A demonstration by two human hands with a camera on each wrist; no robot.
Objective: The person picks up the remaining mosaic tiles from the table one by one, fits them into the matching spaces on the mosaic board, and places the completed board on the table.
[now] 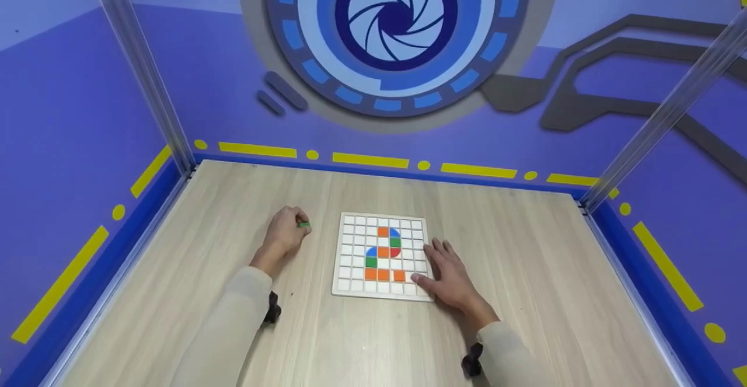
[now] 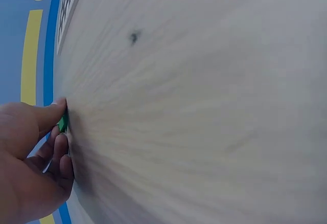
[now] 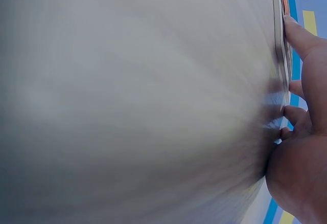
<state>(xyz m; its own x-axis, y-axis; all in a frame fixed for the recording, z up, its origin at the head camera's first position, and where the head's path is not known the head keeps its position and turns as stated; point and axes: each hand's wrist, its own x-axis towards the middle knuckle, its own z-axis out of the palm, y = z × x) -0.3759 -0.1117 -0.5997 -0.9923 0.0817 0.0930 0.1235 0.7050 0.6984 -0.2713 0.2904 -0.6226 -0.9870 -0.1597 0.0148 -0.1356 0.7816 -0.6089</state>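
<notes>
My left hand (image 1: 286, 230) pinches a small green tile (image 1: 304, 224) between thumb and fingers, low over the table to the left of the board. The left wrist view shows the green tile (image 2: 63, 122) partly hidden by the fingertips. A square board (image 1: 337, 270) with a grid of white tiles lies flat in front of me. Orange, green, blue and red pieces on it form a shape like a 2. My right hand (image 1: 452, 273) rests at the board's right edge with fingers extended, its thumb over the lower right tiles. In the right wrist view the thumb touches the board's rim (image 3: 279, 40).
The board lies on a light wooden table (image 1: 496, 229). Blue printed walls (image 1: 222, 124) enclose the table at the back and both sides, with metal posts (image 1: 143, 72) at the corners. A small dark speck (image 1: 292, 294) shows on the table left of the board.
</notes>
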